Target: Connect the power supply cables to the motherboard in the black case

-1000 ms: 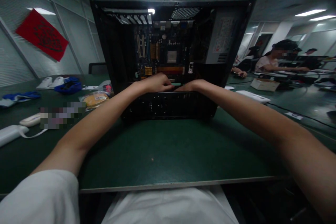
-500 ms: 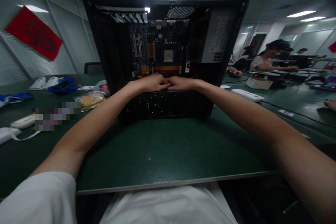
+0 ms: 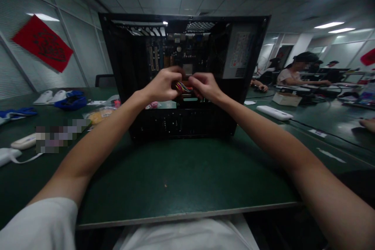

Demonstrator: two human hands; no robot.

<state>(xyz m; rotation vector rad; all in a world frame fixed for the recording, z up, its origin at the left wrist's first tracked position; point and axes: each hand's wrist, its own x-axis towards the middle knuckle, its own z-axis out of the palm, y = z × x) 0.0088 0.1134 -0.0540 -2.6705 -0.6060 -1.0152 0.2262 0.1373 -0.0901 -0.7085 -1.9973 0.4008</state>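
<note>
- Black metal computer case (image 3: 187,124), open on the side facing the camera, stands upright on the dark-green tabletop (image 3: 187,175); fills the upper centre of the frame.
- Bundle of thin multicoloured wires, yellow, red and dark strands among them (image 3: 185,87), at the centre of the frame, in front of the case interior and above the case's lower panel. Bundle spans the gap between the two hands.
- Left hand (image 3: 164,84), just left of centre: fingers curled inward, closed on the left end of the wires. What lies inside the fist is hidden.
- Right hand (image 3: 207,86), just right of centre: thumb and fingers brought together at the right end of the wires, pinching them. Exact fingertip contact is dim.
- Behind the hands, dark circuit board with pale slots (image 3: 156,58) and a silver square chip (image 3: 188,68), partly covered by the fingers.
- Grey metal power supply box with a printed label (image 3: 239,52), upper right inside the case.
- Left side of frame: blue cloth cap-like item (image 3: 71,100); yellow item in clear plastic (image 3: 100,115), near the left forearm.
- Right side of frame: white oblong power strip (image 3: 274,113); open cardboard box (image 3: 287,98); seated co-worker in a dark cap (image 3: 293,75), well apart.
</note>
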